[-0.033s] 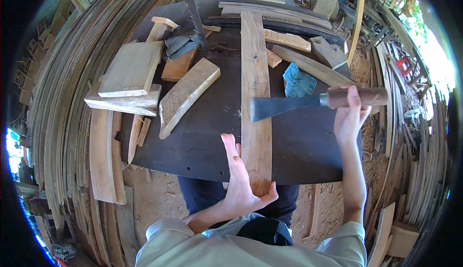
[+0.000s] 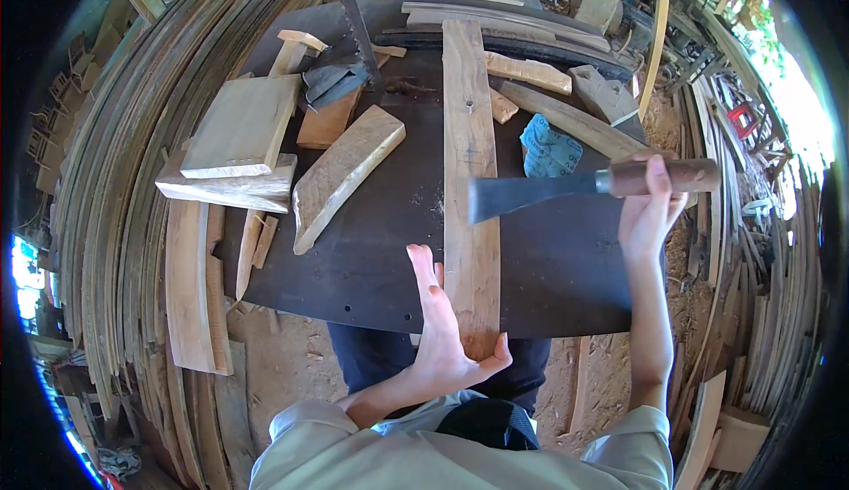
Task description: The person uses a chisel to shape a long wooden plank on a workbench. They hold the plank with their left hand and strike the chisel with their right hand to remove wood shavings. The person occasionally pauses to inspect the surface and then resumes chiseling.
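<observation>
Fingers of the left hand [image 2: 442, 335] lie flat and open against the near end of the plank [image 2: 469, 180], thumb hooked round its end, apparently to keep it from sliding. That plank runs lengthwise down the dark bench [image 2: 371, 260]. Right hand [image 2: 650, 211] is closed round the wooden handle of a broad chisel [image 2: 566, 187], blade held level across the plank, edge toward the wood. Offcuts [image 2: 340, 172] lie left, a blue cloth [image 2: 548, 149] right.
</observation>
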The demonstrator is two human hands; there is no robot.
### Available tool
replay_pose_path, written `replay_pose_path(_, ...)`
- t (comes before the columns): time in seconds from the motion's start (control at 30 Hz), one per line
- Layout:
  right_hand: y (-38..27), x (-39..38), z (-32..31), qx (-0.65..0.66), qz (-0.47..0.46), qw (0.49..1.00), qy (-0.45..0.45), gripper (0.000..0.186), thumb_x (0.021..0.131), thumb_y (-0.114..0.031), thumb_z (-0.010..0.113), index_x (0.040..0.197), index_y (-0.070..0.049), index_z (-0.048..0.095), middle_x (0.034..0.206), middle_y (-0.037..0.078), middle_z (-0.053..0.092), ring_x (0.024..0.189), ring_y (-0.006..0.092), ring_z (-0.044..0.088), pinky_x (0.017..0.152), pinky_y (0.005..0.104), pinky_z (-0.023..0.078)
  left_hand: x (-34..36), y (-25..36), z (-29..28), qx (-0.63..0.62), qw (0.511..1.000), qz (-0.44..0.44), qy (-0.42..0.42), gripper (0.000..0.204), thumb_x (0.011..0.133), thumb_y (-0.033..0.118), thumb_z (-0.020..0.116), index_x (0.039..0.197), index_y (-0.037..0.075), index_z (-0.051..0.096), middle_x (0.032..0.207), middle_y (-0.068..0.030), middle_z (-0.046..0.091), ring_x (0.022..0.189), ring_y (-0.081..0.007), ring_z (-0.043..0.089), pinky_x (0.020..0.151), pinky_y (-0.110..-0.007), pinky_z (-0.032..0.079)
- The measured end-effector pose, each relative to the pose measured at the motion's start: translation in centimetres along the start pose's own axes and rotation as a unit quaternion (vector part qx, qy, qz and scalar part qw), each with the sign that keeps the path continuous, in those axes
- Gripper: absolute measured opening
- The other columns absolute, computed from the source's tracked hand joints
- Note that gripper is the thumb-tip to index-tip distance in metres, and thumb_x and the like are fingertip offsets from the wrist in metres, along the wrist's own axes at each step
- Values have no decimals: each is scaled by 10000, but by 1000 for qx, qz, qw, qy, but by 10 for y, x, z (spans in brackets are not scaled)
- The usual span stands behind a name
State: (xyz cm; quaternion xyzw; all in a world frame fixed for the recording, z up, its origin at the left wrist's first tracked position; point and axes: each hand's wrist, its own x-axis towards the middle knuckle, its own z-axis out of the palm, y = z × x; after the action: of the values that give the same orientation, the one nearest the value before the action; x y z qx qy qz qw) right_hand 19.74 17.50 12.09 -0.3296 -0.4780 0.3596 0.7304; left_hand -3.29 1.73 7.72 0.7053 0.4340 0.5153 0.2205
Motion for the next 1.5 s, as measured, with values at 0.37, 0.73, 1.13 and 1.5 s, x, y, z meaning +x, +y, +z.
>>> replay_pose_path(0.37,-13,-2,9,-8,-15,999,-33,180,900,-183,631,961,-20,585,891,97,627,853,219,618,788,396,514,1,-1,2,-9,1000,8,1,1307,673,117,759,1480,254,-260,1504,-285,-278,1410,-481,-192,1090,-652,79)
replay_pose_path(0.73,-10,-2,8,40,-15,999,-5,227,849,-126,703,995,-4,580,894,116,656,817,209,643,798,396,530,1,-3,5,7,999,34,41,1147,734,195,716,1520,124,-117,1476,-405,-147,1385,-583,-67,1062,-686,163)
replay_pose_path(1.13,-12,-1,9,13,-27,1000,-10,171,879,-138,647,956,-4,575,864,110,630,784,263,655,769,418,534,1,-3,5,8,999,26,29,1179,713,179,733,1512,122,-132,1484,-379,-166,1393,-556,-95,1073,-670,151)
replay_pose_path(1.5,-7,-5,9,2,-3,999,-37,194,889,-147,634,1015,-33,542,910,108,620,827,245,614,832,450,520,0,-4,6,11,998,36,44,1082,741,212,716,1518,57,-21,1463,-435,-112,1375,-603,-39,1057,-680,193)
